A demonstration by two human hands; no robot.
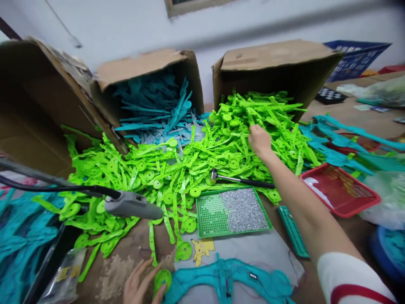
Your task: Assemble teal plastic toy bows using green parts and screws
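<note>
My left hand (pixel 139 283) is at the bottom edge, its thumb and fingers closed around the round end of a bright green plastic arm (pixel 163 279). That end lies against a curved teal plastic frame (pixel 196 276), which has a small metal cylinder (pixel 253 276) and thin wires on it. My right hand (pixel 261 141) reaches far forward to the big heap of green plastic arms (pixel 234 147). Its fingers are closed at the heap on a green arm, with the fingertips partly hidden.
A green perforated tray (pixel 211 213) holds small silvery screws, with a black-handled hammer (pixel 243 180) behind it. A grey tool (pixel 133 205) hangs at left. Cardboard boxes (pixel 278 55) stand behind; a red basket (pixel 340 190) and a narrow green tray (pixel 292 230) sit right.
</note>
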